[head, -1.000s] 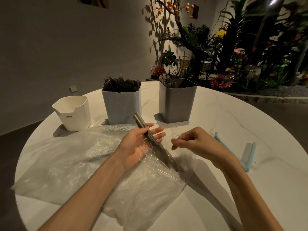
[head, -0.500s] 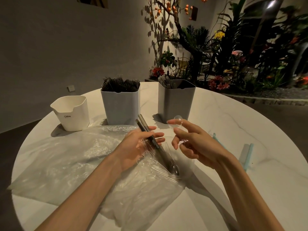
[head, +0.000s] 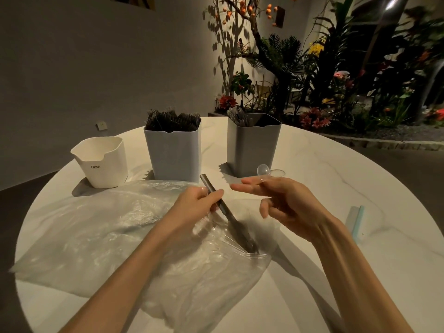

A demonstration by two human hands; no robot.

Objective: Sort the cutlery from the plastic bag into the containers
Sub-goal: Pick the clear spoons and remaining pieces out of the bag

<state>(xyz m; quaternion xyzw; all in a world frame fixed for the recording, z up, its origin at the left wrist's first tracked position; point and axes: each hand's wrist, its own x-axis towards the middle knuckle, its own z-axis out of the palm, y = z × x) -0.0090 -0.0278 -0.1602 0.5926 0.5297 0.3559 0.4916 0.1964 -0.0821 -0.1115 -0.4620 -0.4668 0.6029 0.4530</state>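
Note:
A crumpled clear plastic bag (head: 101,236) lies on the round white table (head: 336,188). Over the bag, my left hand (head: 192,207) grips a bundle of dark grey cutlery (head: 234,223) slanting down to the right, with clear plastic pieces (head: 216,231) beside it. My right hand (head: 286,203) is raised just right of it and pinches two clear plastic spoons (head: 270,171), their bowls sticking out above the fingers. Behind stand three containers: a low white one (head: 101,164), a pale one (head: 174,157) full of dark forks, and a grey one (head: 252,145) holding pale cutlery.
A teal clip strip (head: 357,222) lies on the table at the right. Beyond the table's far edge are a grey wall and a bed of plants and flowers (head: 336,80). Dark floor surrounds the table.
My right hand has lifted off the bag with the clear spoons and moved up toward the grey container. My left hand has curled tighter round the dark cutlery.

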